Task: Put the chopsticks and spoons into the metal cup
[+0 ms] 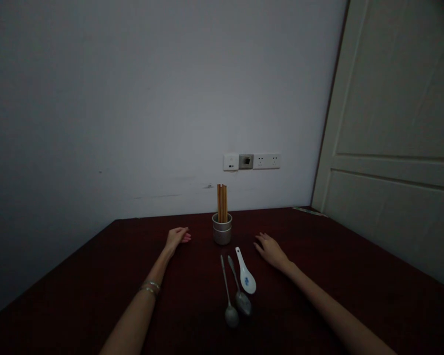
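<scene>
White spoon [244,271]: blue mark [247,281] in the bowl, at the near end; not readable as letters or numbers.
Cups [222,236]: no lettering can be read.
Left wall plate [231,162]: any print too small to read.
Right sockets [266,161]: likewise.
Far-right strip [310,211]: light and dark marks, illegible.

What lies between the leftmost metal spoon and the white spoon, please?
In the head view, another metal spoon lies between the leftmost metal spoon and the white spoon.
</scene>
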`<state>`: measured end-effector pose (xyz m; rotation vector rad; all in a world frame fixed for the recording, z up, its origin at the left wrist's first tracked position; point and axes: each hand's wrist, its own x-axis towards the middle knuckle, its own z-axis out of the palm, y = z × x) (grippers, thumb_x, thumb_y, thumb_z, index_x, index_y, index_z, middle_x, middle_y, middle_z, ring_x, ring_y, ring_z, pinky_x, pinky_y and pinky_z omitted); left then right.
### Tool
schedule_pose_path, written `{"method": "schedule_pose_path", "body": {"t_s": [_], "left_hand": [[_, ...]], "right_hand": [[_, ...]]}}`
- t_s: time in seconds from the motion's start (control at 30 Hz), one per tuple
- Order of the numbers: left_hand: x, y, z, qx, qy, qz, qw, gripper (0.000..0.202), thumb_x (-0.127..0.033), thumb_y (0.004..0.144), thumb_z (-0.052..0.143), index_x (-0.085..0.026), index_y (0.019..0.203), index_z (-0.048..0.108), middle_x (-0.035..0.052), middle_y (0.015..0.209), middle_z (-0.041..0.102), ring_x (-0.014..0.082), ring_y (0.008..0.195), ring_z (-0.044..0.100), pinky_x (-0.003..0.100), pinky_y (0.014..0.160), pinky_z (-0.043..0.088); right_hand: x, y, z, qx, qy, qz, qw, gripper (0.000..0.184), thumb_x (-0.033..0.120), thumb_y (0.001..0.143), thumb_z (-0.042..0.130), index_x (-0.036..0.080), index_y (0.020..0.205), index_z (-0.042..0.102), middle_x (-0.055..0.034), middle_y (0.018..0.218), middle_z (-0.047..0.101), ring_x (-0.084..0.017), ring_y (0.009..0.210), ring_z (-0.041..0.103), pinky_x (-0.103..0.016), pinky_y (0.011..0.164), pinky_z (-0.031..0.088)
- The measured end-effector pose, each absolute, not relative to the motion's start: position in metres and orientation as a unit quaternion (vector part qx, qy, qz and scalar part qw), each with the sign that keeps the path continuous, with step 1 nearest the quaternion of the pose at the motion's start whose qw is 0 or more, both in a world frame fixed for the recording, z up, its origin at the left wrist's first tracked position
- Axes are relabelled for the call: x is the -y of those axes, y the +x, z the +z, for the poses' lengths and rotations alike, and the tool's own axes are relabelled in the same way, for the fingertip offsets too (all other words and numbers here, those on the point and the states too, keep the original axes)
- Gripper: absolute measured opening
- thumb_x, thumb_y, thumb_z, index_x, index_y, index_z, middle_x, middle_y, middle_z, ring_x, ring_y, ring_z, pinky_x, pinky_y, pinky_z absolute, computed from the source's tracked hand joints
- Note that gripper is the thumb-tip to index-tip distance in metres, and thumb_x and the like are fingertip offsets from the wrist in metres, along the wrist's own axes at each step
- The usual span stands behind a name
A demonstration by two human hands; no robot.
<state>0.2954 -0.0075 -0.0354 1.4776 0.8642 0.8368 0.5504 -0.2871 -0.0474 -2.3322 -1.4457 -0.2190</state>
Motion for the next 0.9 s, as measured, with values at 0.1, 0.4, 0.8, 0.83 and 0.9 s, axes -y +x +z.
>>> {"method": "schedule_pose_path", "body": {"t_s": [0.1,0.4,0.8,0.83,0.9], "left_hand": [[0.013,0.295,-0.033,-0.364,0.651,0.348,0.568,0.017,-0.026,0.075,0.054,-0.009,0.071,0.058,0.0054,0.056,0.063,0.0124,0.049,0.060,0.022,0.049,0.048],[0.046,0.274,-0.013,-0.357,0.782,0.247,0.446,0.028,-0.036,0.074,0.047,-0.013,0.058,0.052,-0.0029,0.041,0.049,0.0100,0.039,0.050,0.020,0.042,0.038],[0.198,0.258,0.037,0.055,0.995,0.088,-0.002,0.025,-0.020,0.077,0.048,-0.022,0.100,0.057,0.0026,0.100,0.059,0.0144,0.090,0.054,0.021,0.068,0.041],[0.206,0.258,0.035,0.071,0.994,0.077,-0.032,0.025,-0.019,0.078,0.048,-0.022,0.102,0.056,0.0033,0.100,0.059,0.0150,0.091,0.054,0.021,0.067,0.041],[0.215,0.260,0.029,0.086,0.991,0.064,-0.081,0.024,-0.018,0.080,0.046,-0.020,0.102,0.055,0.0049,0.098,0.059,0.0158,0.090,0.054,0.021,0.064,0.042]], "right_hand": [[0.291,0.546,-0.049,0.506,-0.838,-0.080,0.186,0.044,0.033,0.085,0.034,0.010,0.117,0.054,-0.0151,0.127,0.047,-0.024,0.121,0.038,-0.037,0.099,0.028],[0.294,0.540,-0.045,0.503,-0.837,-0.109,0.185,0.043,0.030,0.084,0.033,0.009,0.113,0.056,-0.0161,0.124,0.050,-0.024,0.118,0.042,-0.035,0.097,0.030],[0.292,0.543,-0.050,0.501,-0.840,-0.110,0.179,0.042,0.028,0.083,0.035,0.009,0.115,0.055,-0.0158,0.124,0.049,-0.025,0.118,0.042,-0.036,0.096,0.031],[0.292,0.543,-0.050,0.504,-0.838,-0.110,0.179,0.043,0.028,0.083,0.034,0.009,0.115,0.055,-0.0161,0.124,0.049,-0.025,0.118,0.042,-0.036,0.096,0.031],[0.292,0.543,-0.050,0.509,-0.835,-0.109,0.180,0.043,0.027,0.083,0.034,0.008,0.115,0.055,-0.0167,0.124,0.049,-0.024,0.118,0.041,-0.036,0.096,0.031]]}}
